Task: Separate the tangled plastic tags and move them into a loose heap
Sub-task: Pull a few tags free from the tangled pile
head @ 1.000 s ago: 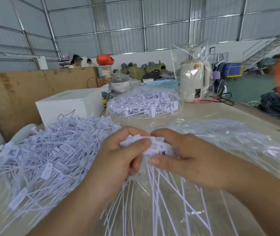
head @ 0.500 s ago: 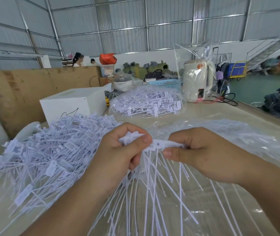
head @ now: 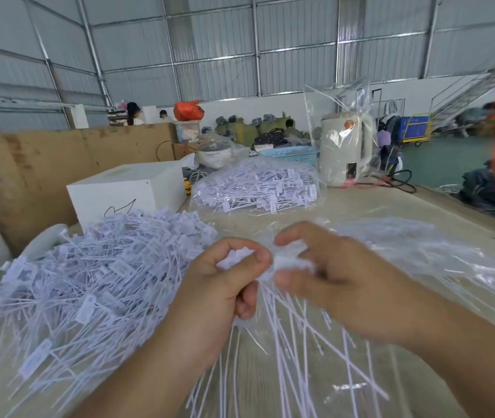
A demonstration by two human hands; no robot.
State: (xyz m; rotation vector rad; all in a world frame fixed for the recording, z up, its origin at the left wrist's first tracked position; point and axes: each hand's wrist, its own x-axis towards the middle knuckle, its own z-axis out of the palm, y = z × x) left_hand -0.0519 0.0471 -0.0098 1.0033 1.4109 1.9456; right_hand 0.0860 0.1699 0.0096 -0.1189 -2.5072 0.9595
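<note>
Both hands are meeting at the centre of the table, working one bunch of white plastic tags whose long tails are fanning down toward the camera. The left hand is pinching the bunch's flat heads between thumb and curled forefinger. The right hand is blurring, so its hold is hard to read, but its thumb and fingers seem to be curling round the same heads. To the left, the loose heap of tags is lying on the table, just beside the left hand. Farther back, a bagged batch is sitting near a white box and a wrapped kettle.
</note>
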